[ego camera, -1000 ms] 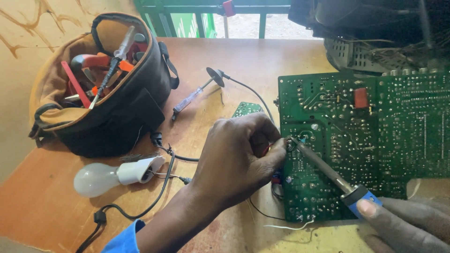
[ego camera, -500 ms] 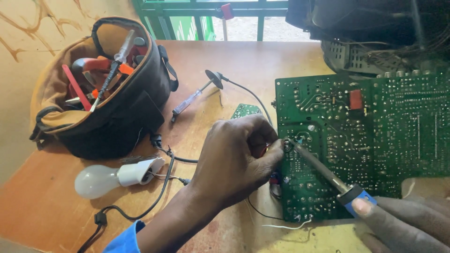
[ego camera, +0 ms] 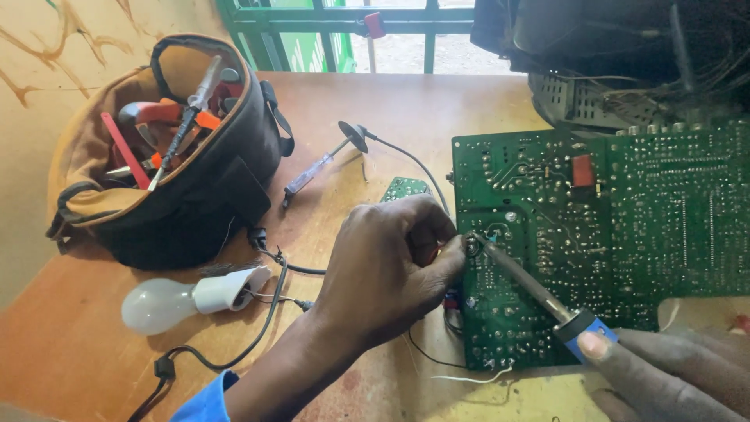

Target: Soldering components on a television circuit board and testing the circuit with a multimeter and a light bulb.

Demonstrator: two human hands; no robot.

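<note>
The board (ego camera: 625,234), green, solder side up, lies flat on the table (ego camera: 437,101), right of centre. The right hand (ego camera: 672,375) enters at the lower right corner and is closed on the blue handle of the iron (ego camera: 531,285), thumb on top. The iron's shaft runs up-left across the board; its tip meets the board near the left edge.

The left hand (ego camera: 391,266) rests on the table just left of the board, fingers curled in a narrow pinch, fingertips (ego camera: 457,262) at the board edge, at the iron tip. Whatever sits in the pinch is too small to tell. A blue sleeve (ego camera: 203,398) shows at the wrist, bottom edge.

Thin dark and white wires (ego camera: 461,371) trail from under the board's lower left corner.

Misc. items:
- Bag (ego camera: 164,156), black w/ tan lining, open, upper left; holds pliers, screwdrivers, red- and orange-handled tools.
- Bulb (ego camera: 160,305) in a white holder, lying on its side below the bag, black cable (ego camera: 234,344) attached.
- Tester (ego camera: 308,176), clear handle, lying diagonal btwn bag and board.
- Small green PCB (ego camera: 405,187) just above the left hand, partly hidden.
- Dark chassis (ego camera: 609,62) w/ wiring behind the board, upper right.
</note>
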